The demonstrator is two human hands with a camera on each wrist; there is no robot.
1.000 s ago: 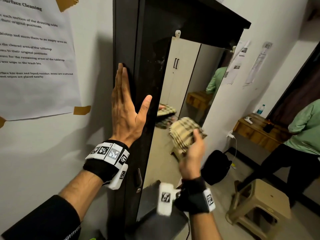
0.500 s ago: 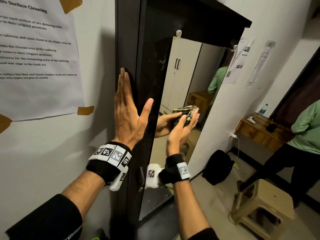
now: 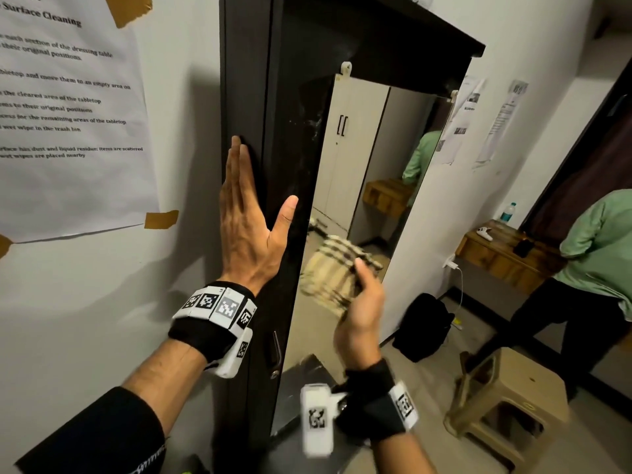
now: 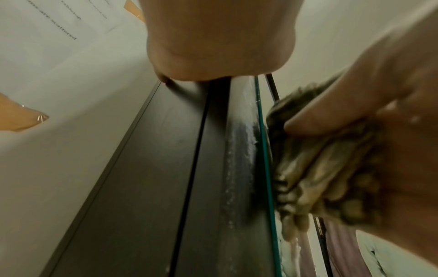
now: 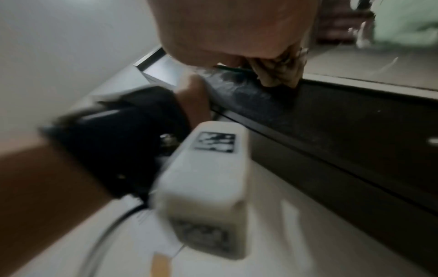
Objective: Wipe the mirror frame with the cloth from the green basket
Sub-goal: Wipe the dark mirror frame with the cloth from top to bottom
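A tall mirror [image 3: 362, 172] stands in a dark frame [image 3: 290, 131] against the wall. My left hand [image 3: 253, 227] lies flat on the frame's left side, fingers straight and pointing up, thumb spread toward the glass. My right hand [image 3: 362, 302] grips a bunched beige checked cloth [image 3: 331, 278] against the mirror's left edge, lower than the left hand. In the left wrist view the cloth [image 4: 315, 168] sits right beside the glass edge, with whitish dust streaks on the frame [image 4: 239, 150]. In the right wrist view the cloth [image 5: 279, 73] touches the frame. The green basket is not in view.
A taped instruction sheet [image 3: 65, 107] hangs on the wall at the left. A black bag [image 3: 424, 326] and a beige plastic stool [image 3: 509, 401] stand on the floor at the right. A person in a green shirt [image 3: 595, 248] stands by a wooden wall desk [image 3: 499, 254].
My right hand has dropped down the mirror's left edge with the cloth, from about the left thumb's height to below it. The left hand has stayed flat on the frame.
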